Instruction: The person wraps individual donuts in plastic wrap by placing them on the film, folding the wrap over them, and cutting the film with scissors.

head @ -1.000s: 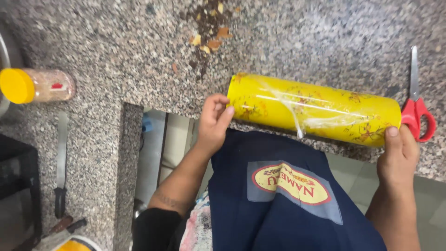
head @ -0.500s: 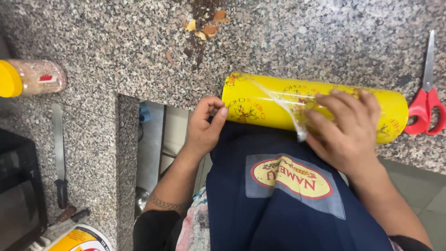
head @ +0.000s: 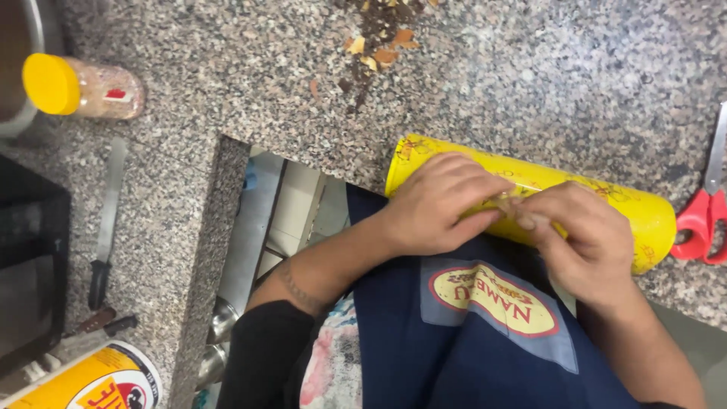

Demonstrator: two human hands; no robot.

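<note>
Yellow roll (head: 606,198) lying at the near edge of a speckled granite counter (head: 530,83), both hands together on it

Red scissors (head: 700,220) just beside the roll's right end; dry scraps (head: 379,45) farther back; yellow-capped jar (head: 79,87), knife (head: 106,220) and yellow can (head: 83,382) well apart at left. Middle of the roll hidden by left hand (head: 435,204) and right hand (head: 583,235), fingertips meeting and pinching at something small, too hidden to tell

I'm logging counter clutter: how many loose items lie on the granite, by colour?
Yellow: 3 – roll under both hands, jar's cap, can
Red: 1 – scissors
Black-handled: 2 – knives
Total: 6
</note>
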